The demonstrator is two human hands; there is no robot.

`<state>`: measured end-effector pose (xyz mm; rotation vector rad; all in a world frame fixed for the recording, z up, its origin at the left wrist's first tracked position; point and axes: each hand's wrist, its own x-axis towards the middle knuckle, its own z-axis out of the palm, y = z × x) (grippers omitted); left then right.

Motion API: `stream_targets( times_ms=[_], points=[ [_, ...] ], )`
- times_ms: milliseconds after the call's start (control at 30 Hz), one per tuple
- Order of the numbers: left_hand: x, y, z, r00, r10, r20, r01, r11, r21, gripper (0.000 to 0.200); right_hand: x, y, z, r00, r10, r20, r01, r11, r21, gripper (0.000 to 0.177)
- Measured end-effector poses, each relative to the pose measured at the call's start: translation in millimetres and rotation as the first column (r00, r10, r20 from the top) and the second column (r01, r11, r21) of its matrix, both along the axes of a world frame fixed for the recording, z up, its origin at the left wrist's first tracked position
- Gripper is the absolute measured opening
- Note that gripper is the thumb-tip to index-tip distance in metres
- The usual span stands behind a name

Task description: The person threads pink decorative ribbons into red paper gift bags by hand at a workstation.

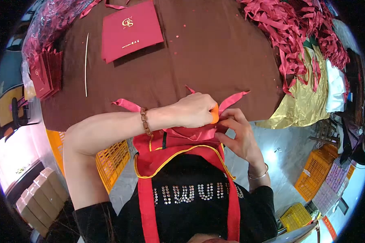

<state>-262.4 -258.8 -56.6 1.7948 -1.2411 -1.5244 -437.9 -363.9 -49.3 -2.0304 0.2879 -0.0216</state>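
Observation:
My left hand (194, 110) is closed in a fist at the table's front edge, with an orange wrap (214, 114) on one finger. Beside it, my right hand (240, 135) has its fingers and thumb bent in around red ribbon (233, 99); the exact pinch point is partly hidden. More ribbon (127, 105) sticks out past my left forearm, and a short end shows above the left knuckles. Satin folds (194, 133) hang just below both hands, in front of a red apron (150, 162) with yellow trim.
Red folders or bags (133, 30) with gold print lie on the brown tablecloth (215, 52). A thin white stick (86, 65) is left of them, near stacked small red bags (46, 75). Heaped ribbons (280, 36) lie right, over gold cloth (302, 105). Orange crates (314, 170) stand on the floor.

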Motion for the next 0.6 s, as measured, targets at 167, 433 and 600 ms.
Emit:
stream_targets(
  times_ms=[167, 433, 600],
  points=[
    [1, -1, 3, 1.0, 0.017, -0.013, -0.016, 0.999, 0.036, 0.019, 3, -1, 6, 0.999, 0.015, 0.047, -0.012, 0.999, -0.045, 0.018],
    [4, 0, 12, 0.997, -0.008, -0.071, 0.013, 0.997, 0.07, 0.022, 3, 10, -5, 0.997, -0.075, 0.026, 0.077, 0.994, -0.076, 0.017],
    [2, 0, 12, 0.997, 0.043, -0.059, -0.038, 0.995, 0.091, 0.022, 4, 9, -7, 0.997, -0.075, 0.031, 0.077, 0.994, -0.079, 0.015]
  ],
)
